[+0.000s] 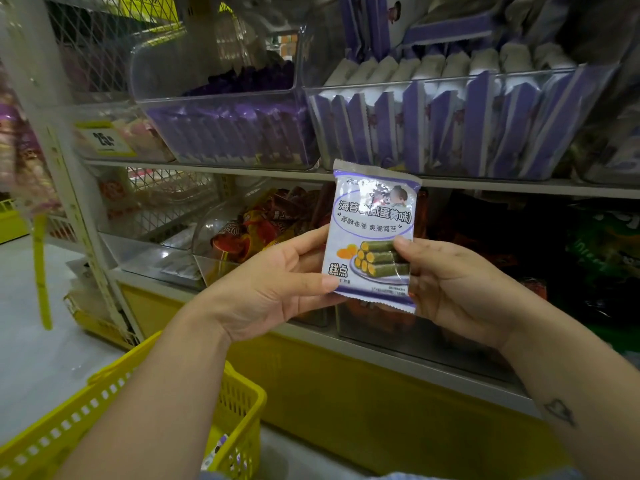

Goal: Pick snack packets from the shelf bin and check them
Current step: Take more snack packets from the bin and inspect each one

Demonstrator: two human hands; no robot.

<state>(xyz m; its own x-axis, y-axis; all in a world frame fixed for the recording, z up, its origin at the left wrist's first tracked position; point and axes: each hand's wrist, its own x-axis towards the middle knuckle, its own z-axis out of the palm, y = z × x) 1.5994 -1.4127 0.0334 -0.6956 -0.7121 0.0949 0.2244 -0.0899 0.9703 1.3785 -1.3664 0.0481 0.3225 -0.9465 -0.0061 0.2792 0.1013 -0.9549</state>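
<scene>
I hold one purple-and-white snack packet (372,233) upright in front of the shelves, its printed front with green rolls facing me. My left hand (277,285) grips its lower left edge, thumb on the front. My right hand (450,285) grips its lower right edge, thumb over the picture. Above the packet, a clear shelf bin (450,84) holds several matching purple packets standing in rows. A second clear bin (221,102) to its left holds more purple packets.
A yellow shopping basket (242,396) hangs at lower left under my left forearm, with a packet inside. The lower shelf holds clear bins of red and orange snacks (256,226). A white shelf upright (65,168) with a price tag stands at left.
</scene>
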